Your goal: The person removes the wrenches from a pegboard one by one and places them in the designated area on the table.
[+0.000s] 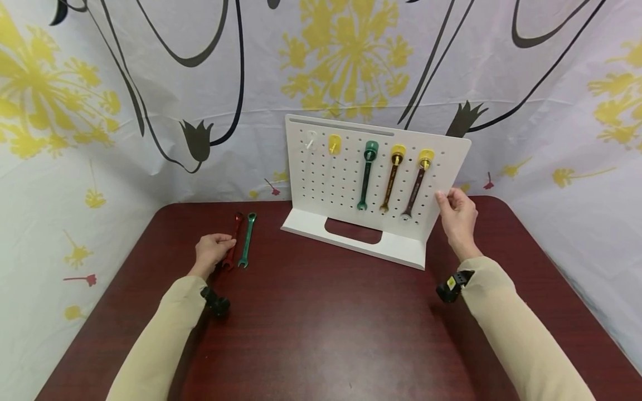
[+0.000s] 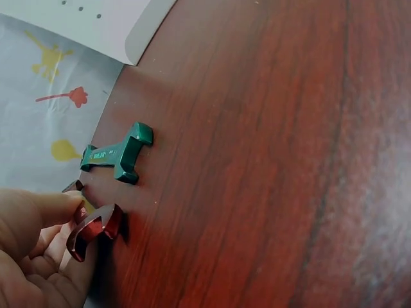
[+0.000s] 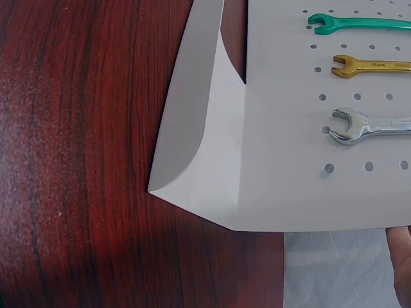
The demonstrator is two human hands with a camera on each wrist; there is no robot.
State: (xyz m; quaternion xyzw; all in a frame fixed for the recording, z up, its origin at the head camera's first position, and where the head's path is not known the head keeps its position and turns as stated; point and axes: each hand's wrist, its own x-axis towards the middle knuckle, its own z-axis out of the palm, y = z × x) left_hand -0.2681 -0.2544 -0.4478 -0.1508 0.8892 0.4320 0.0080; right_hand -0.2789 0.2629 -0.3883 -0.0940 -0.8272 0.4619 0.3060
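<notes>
My left hand pinches a red combination wrench between thumb and fingers at the left of the table. Beside it lies a green wrench, apart from the hand. A white pegboard stands upright on its base toward the back. My right hand grips the board's right edge, thumb on the front; its other fingers are partly hidden behind. From the board's hooks hang a dark green wrench, a gold wrench and a silver wrench.
Two hooks on the board's left, one clear and one yellow, hold nothing. The board's base has a cut-out in its middle. Behind the dark red table hangs a patterned cloth.
</notes>
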